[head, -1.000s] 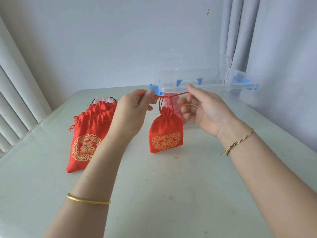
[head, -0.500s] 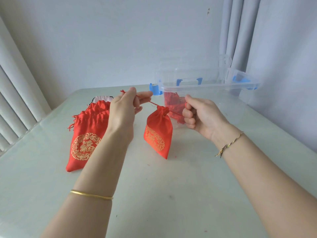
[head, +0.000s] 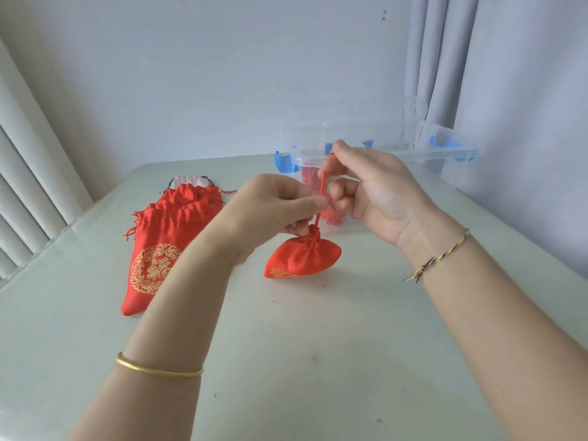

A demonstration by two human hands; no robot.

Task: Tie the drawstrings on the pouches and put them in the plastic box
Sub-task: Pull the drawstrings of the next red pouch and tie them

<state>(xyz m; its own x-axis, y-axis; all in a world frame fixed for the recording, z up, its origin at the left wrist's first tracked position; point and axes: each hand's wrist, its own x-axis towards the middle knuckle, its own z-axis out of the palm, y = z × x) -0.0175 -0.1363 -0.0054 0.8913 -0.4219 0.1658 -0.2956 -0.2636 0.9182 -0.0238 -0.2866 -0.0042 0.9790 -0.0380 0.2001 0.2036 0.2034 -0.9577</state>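
open room over the near table [head: 318,361] – pouch pile [head: 165,224] crowds the left, open-topped plastic box [head: 451,153] stands behind.

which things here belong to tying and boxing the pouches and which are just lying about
In the job: pouch, its drawstring pinched by left hand and right hand, pile of pouches, plastic box.
Lying about: pink cloth behind the pile, curtain, blinds.

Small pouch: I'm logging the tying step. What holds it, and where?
Both hands, by its drawstring: left hand pinches just above the gathered neck, right hand higher up.
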